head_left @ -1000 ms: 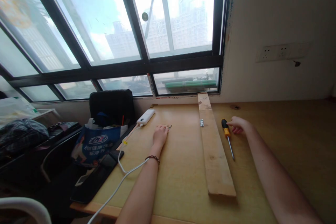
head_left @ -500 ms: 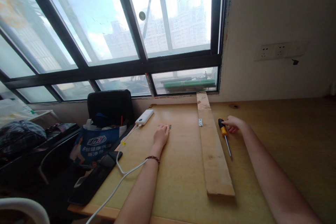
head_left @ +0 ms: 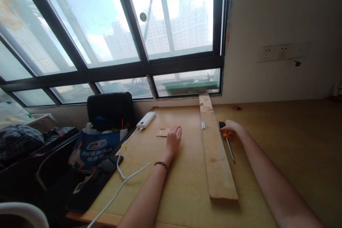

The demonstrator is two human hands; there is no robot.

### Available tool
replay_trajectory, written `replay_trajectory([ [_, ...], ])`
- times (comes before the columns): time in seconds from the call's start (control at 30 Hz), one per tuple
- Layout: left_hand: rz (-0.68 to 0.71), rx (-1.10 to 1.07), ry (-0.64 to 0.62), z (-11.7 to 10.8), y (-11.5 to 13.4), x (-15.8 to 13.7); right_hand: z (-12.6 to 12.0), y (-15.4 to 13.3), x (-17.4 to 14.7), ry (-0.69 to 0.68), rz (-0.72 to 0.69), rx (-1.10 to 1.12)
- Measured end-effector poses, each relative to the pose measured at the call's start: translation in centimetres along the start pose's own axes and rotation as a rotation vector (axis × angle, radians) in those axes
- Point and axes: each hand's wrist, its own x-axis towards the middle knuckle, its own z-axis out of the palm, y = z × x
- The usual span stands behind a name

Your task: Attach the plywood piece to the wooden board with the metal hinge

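Pinching black-and-orange screwdriver [head_left: 226, 135]: right hand [head_left: 231, 127]. Left hand [head_left: 174, 138]: beside brown cardboard piece [head_left: 162, 132], fingers bent, grip cannot be told.

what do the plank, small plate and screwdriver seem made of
The plank looks like bare wood: knot, matt surface. The small plate is probably metal, silvery and shiny. The screwdriver has a shiny, likely steel shaft; its black-and-yellow handle suggests plastic or rubber.

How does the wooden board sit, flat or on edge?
Flat: the wooden board lies along the table, its broad face turned up.
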Motion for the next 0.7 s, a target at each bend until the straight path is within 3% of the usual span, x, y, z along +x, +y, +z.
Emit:
replay_trajectory([
  [0.17,-0.407,-0.666,-0.077,5.3,3.8,0.1,-0.6,-0.5,0.0,0.155,-0.033,-0.084],
  [0.27,-0.784,-1.109,-0.036,8.0,4.8,1.3,-3.2,-0.6,-0.8,0.337,-0.044,-0.103],
  [0.33,-0.939,-1.333,-0.028,9.0,5.1,2.0,-5.3,-0.8,-2.0,0.529,-0.065,-0.071],
  [0.4,-0.991,-1.453,-0.101,9.4,5.4,2.4,-7.0,-1.4,-3.6,0.727,-0.104,0.043],
  [0.47,-0.979,-1.481,-0.238,9.4,5.6,2.6,-7.7,-2.2,-5.2,0.804,-0.199,0.246],
  [0.57,-0.922,-1.469,-0.392,9.1,5.9,2.5,-6.8,-4.0,-6.8,0.721,-0.407,0.487],
  [0.7,-0.856,-1.447,-0.429,9.0,6.1,2.4,-4.3,-6.1,-7.4,0.657,-0.526,0.521],
])
